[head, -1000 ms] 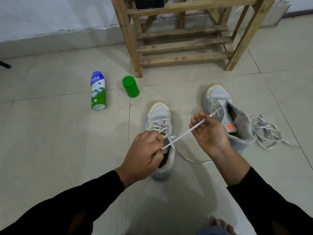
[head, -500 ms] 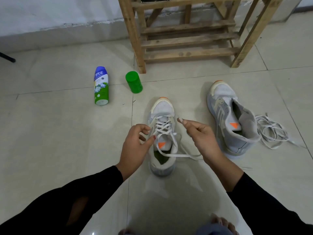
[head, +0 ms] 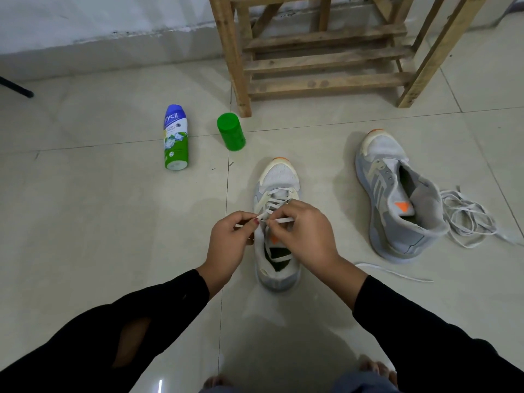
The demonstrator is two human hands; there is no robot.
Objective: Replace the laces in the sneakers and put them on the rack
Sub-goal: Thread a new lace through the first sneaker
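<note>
Glossy pale floor tiles (head: 85, 222) meet a scuffed white wall (head: 85, 24) behind.

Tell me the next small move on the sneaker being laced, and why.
Probably feed the lace end pinched by the right hand through the next free eyelet and pull snug: the left hand pinches the other end, and on the sneaker the crossings stop short of the collar.

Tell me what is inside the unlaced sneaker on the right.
The unlaced sneaker shows its grey lining, an orange triangle tag and a dark opening. Nothing else shows inside; the toe end is covered by the upper.
</note>
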